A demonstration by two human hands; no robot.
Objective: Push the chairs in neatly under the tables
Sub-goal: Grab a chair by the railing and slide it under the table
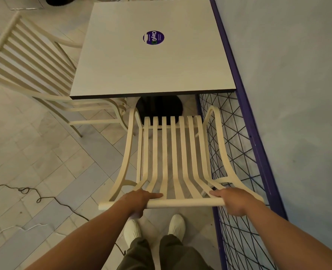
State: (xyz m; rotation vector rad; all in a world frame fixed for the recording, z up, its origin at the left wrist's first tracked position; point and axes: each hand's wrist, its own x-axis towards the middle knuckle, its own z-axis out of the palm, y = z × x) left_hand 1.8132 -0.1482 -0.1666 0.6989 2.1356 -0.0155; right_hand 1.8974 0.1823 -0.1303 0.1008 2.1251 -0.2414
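Observation:
A cream slatted chair (173,152) stands right in front of me, its seat front just short of the near edge of a square white table (134,71). My left hand (139,199) grips the chair's top rail left of centre. My right hand (233,199) grips the same rail near its right end. A second cream slatted chair (32,61) stands at the table's left side, its seat partly under the tabletop.
A purple-framed wire mesh barrier (244,152) runs close along the right of the chair and table, with a pale wall behind it. The table's black round base (159,108) shows under its near edge. A dark cable (44,197) and a white cable (15,228) lie on the tiled floor at left.

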